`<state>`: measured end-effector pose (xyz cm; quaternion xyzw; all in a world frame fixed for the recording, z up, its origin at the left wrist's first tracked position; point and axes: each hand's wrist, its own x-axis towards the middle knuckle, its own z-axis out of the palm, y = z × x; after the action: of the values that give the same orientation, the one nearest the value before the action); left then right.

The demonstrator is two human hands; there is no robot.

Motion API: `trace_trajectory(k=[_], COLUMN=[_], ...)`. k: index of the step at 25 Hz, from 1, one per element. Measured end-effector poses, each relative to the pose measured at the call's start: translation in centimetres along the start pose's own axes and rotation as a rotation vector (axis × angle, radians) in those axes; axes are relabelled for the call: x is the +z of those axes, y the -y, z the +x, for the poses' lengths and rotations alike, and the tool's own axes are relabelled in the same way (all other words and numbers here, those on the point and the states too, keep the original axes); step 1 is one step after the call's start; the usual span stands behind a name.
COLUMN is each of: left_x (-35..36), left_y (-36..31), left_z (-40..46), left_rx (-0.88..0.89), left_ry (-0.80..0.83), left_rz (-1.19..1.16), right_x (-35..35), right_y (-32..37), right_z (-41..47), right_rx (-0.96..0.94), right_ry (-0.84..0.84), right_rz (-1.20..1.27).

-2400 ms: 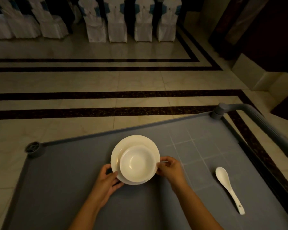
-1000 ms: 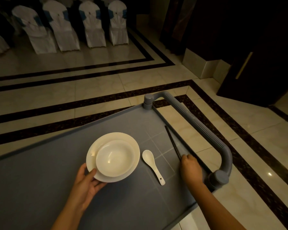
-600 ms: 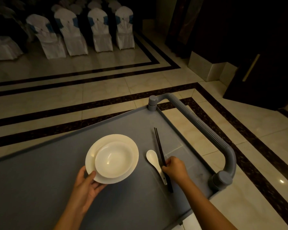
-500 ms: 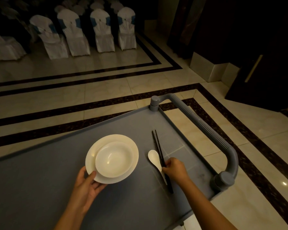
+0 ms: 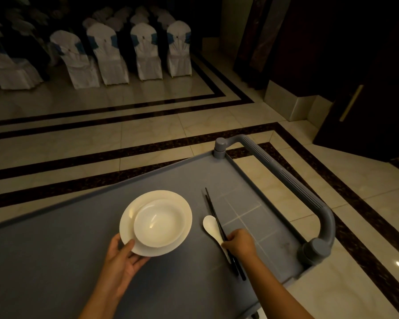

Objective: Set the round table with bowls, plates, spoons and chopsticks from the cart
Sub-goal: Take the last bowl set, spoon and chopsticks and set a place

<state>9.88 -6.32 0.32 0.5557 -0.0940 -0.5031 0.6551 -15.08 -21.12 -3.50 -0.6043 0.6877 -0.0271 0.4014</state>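
Observation:
A white bowl (image 5: 159, 223) sits in a white plate (image 5: 186, 209) on the grey cart top (image 5: 55, 261). My left hand (image 5: 122, 261) grips the plate's near-left rim, thumb over the edge. To the right lies a white spoon (image 5: 211, 225), with a pair of black chopsticks (image 5: 213, 211) laid across it. My right hand (image 5: 241, 245) curls over the chopsticks and the spoon's handle, pinching them together. The chopsticks' near ends stick out below that hand.
The cart's grey handle bar (image 5: 286, 180) runs along the right edge, close to my right hand. Beyond lies a tiled floor with dark stripes (image 5: 124, 153). Rows of white-covered chairs (image 5: 106, 54) stand far back. A dark door (image 5: 366, 100) is at the right.
My right hand left the plate, took the chopsticks from the cart's right edge and drew them left onto the spoon. The left hand kept its hold on the plate.

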Motion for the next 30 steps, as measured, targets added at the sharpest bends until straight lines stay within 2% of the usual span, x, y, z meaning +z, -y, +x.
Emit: trace_trajectory(k=[6,10,16,24,30], left_x=[-0.1,-0.5,0.1,4.9,12.5], left_y=[-0.7,-1.4,-2.7,-2.1,0.6], left_z=[-0.1,-0.3,-0.2,-1.3,-4.7], left_rx=[-0.009,-0.025,-0.037,-0.102,-0.19], left_ry=[0.046,0.079,0.139,0.319,0.504], left_rz=[0.005,0.015,0.02,0.053,0.147], right_x=[1.5,2.1,0.9,-4.9,-10.8], right_y=[0.4,0.4,0.3,-1.4,-7.6], right_z=[-1.4,-2.2,-4.2,-10.0,-16.3], right_rx=[0.002,0.012,0.165,0.124,0.12], right_ry=[-0.062,-0.022,-0.005,-0.217,-0.445], right_rz=[0.025,0.108,0.487,0.799,0.971])
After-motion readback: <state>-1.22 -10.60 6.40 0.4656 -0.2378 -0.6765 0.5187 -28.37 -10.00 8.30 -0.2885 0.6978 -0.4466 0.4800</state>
